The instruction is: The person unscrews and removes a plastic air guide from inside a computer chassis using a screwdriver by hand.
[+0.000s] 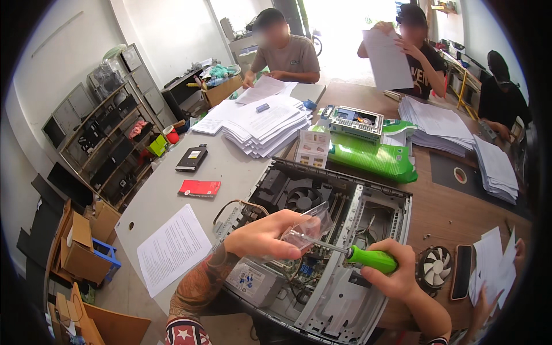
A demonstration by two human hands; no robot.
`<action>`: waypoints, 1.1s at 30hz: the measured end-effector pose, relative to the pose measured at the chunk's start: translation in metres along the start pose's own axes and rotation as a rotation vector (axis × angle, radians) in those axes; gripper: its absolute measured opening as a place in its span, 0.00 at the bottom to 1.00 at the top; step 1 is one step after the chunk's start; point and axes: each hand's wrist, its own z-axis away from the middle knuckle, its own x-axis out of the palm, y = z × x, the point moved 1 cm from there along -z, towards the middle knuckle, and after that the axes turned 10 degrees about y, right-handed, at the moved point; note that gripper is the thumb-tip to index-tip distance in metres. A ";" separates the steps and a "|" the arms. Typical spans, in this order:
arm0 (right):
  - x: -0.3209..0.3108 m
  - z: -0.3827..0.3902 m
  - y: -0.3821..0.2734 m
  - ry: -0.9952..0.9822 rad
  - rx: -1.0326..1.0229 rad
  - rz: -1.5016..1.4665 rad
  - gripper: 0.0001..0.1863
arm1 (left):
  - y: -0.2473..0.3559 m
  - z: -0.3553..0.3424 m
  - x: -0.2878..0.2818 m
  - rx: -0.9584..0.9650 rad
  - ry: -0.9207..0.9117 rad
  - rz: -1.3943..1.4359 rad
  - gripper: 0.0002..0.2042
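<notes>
An open desktop computer case (382, 198) lies in front of me, showing a black fan (303, 199), a circuit board and cables. Above it, my left hand (264, 233) pinches a clear plastic package (323, 217) between thumb and fingers. My right hand (399, 276) is wrapped around the green handle of a screwdriver (372, 260). Its metal shaft points left, and the tip reaches the plastic by my left thumb; whether it is inside the plastic I cannot tell. Small blue pieces (247, 281) rest on the silver power supply (256, 292) below my left wrist.
Left of the case lie a printed sheet (173, 250), a red card (199, 188) and a black drive (191, 160). Paper stacks (261, 129) and a green package (368, 156) stand beyond. A round fan (435, 267) and phone (461, 272) are at right. Other people handle papers around the table.
</notes>
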 end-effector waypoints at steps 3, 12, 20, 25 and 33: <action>-0.001 0.000 0.002 -0.044 0.041 -0.046 0.14 | 0.007 0.001 -0.003 -0.093 -0.095 0.027 0.31; 0.007 0.005 0.002 0.013 0.046 0.057 0.15 | -0.001 -0.002 -0.008 0.011 0.145 -0.368 0.18; 0.000 0.008 0.008 0.224 0.075 -0.127 0.21 | 0.002 0.001 -0.008 -0.022 -0.021 -0.300 0.17; 0.001 0.003 0.005 0.243 0.210 -0.276 0.22 | 0.002 0.001 -0.008 0.006 -0.083 -0.182 0.20; 0.007 0.003 0.007 -0.050 0.134 0.014 0.16 | -0.004 -0.001 0.006 0.017 0.040 0.119 0.22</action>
